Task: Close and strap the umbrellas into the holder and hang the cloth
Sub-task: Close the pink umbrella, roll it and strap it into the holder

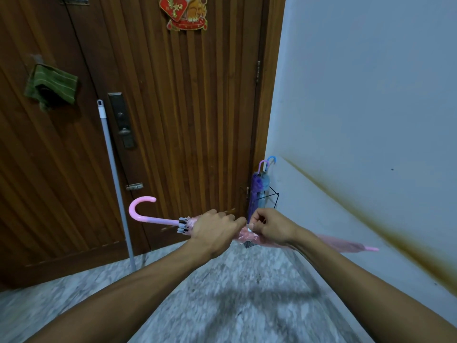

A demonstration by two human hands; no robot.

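Both forearms reach out over the speckled floor. My left hand is wrapped round the pink umbrella, which lies level, its hooked handle out past that hand and its tip toward the wall. My right hand pinches the strap at the umbrella's middle. Just beyond the umbrella, a wire holder keeps a purple umbrella and a blue umbrella upright. Further off, a green cloth hangs on the door, by a gray pole. A red ornament carries writing I cannot read.
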